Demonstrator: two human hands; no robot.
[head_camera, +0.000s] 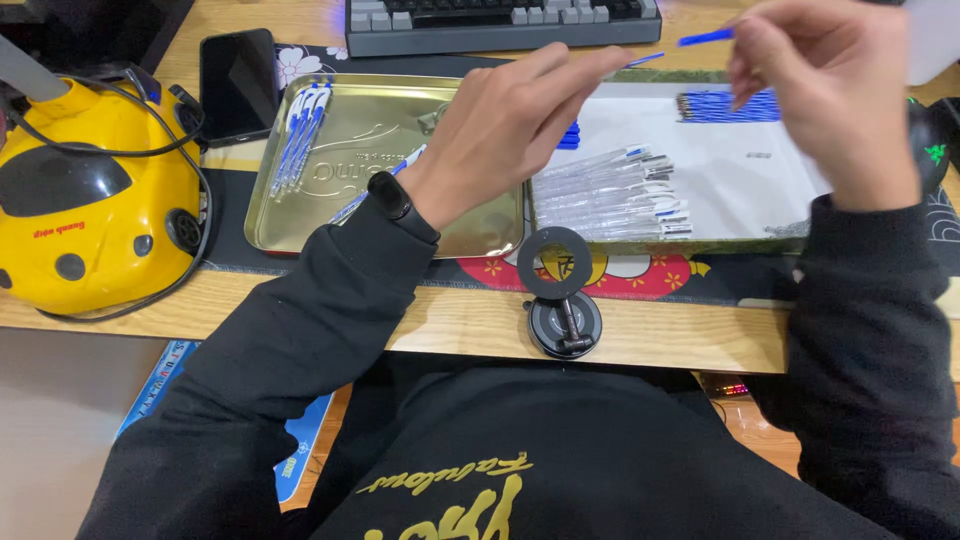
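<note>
Nearest, a round black stand (562, 312) sits on the desk edge. Beyond, the left hand (505, 125) pinches a clear pen barrel (630, 64) above the gold tray (340, 215); the right hand (825, 85) grips a blue refill (705, 38) over clear barrels (610, 195).

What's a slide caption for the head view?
Left hand and right hand join pen parts above gold tray and clear barrels.
</note>
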